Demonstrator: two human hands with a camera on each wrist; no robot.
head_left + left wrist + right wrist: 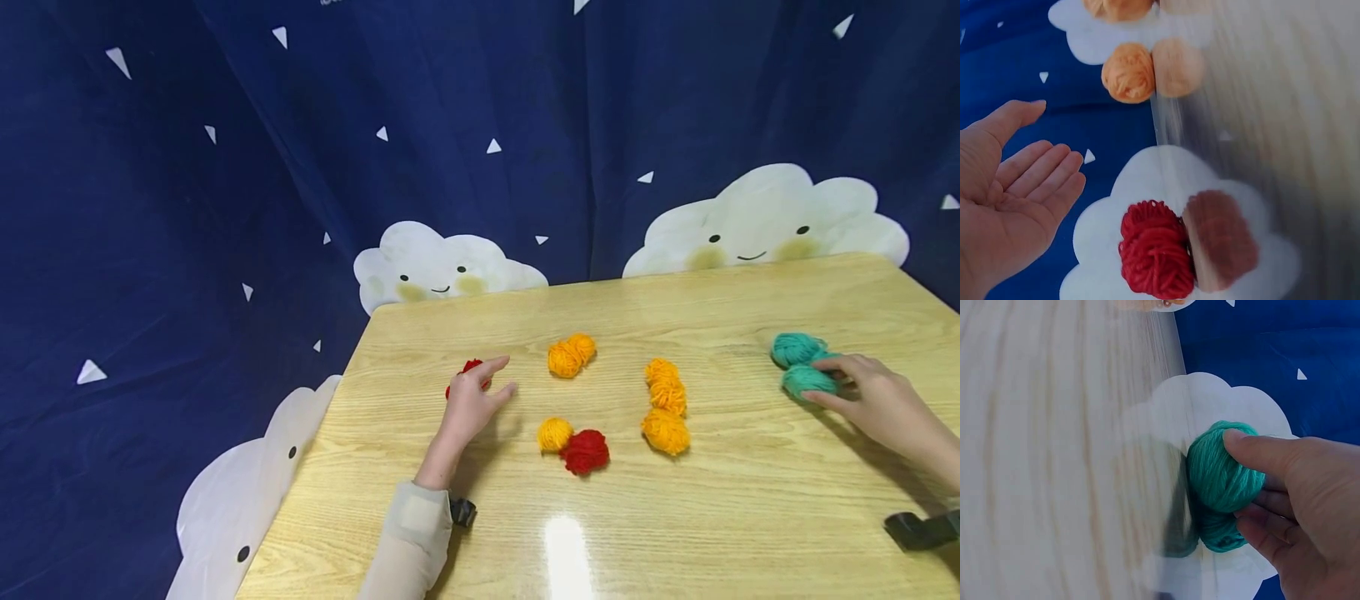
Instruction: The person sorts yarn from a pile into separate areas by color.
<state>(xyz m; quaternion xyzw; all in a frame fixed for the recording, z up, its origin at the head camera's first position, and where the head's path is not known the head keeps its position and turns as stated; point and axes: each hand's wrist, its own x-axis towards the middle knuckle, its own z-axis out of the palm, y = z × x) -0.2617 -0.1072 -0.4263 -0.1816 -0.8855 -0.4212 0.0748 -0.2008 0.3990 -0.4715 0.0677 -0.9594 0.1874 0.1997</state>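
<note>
Teal yarn balls (797,349) lay at the head view's right, in the right hand's (881,404) grasp, the left hand (468,408) partly hiding red yarn (472,365) left of centre. In the left wrist view, that hand's thumb stood wide of its fingers, red yarn bottom centre. In the right wrist view, the right hand pinched a teal ball (1219,469) right of centre.

Low in the middle of the head view, my left hand (469,407) holds its thumb (502,397) apart from its fingers (491,367); far right, my right hand (877,396) pinches.
</note>
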